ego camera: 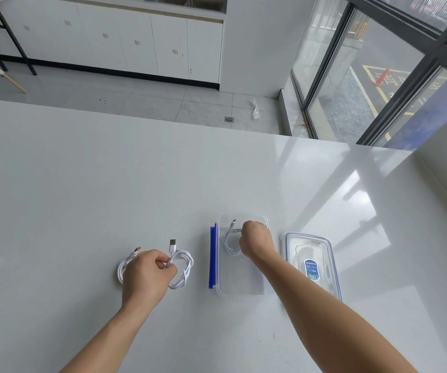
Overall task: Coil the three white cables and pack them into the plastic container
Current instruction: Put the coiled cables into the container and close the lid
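A clear plastic container (pixel 239 278) with a blue clip on its left side stands on the white table. My right hand (pixel 256 239) reaches into its far end and grips a coiled white cable (pixel 229 242) lying inside. To the left, my left hand (pixel 147 273) pinches a second coiled white cable (pixel 183 267) with a USB plug pointing away from me. A third white cable (pixel 125 265) with an orange-tipped plug lies coiled partly under that hand.
The container's clear lid (pixel 311 261), with a blue label, lies flat just right of the container. The white table (pixel 82 197) stretches wide beyond the objects; its far edge drops to a tiled floor. A wall stands at the right.
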